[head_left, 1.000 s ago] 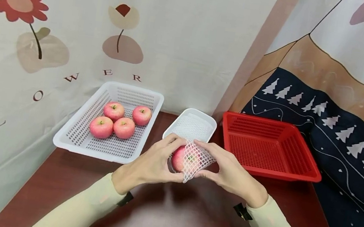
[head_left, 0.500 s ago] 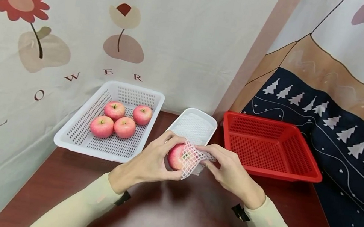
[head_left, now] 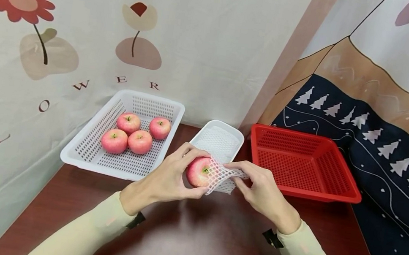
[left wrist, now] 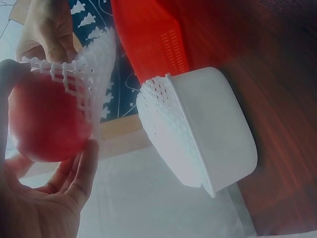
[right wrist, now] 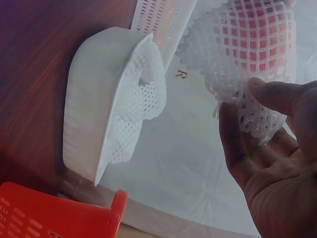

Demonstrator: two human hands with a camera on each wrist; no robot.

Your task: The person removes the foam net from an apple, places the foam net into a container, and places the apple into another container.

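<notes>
An apple (head_left: 197, 171), red with a yellowish top, is held in my left hand (head_left: 165, 178), the fingers and thumb curled round it above the table. A white foam net sleeve (head_left: 221, 176) covers the apple's right side; its left side is bare. My right hand (head_left: 263, 190) pinches the loose right end of the sleeve between thumb and fingers, as the right wrist view shows with the bunched net (right wrist: 257, 116). In the left wrist view the net's edge lies across the apple (left wrist: 47, 119), close to my left fingertips.
On the left a white basket (head_left: 70, 155) holds several apples (head_left: 139, 142). Behind my hands stands a small white tray (head_left: 240, 137) with more foam nets (head_left: 218, 142) in it. To the right is a red basket (head_left: 349, 192). Curtains (head_left: 213, 52) hang behind the table (head_left: 190, 245).
My left hand has shifted slightly left with the apple. My right hand now pinches the sleeve's end and draws it right, so more of the apple shows bare.
</notes>
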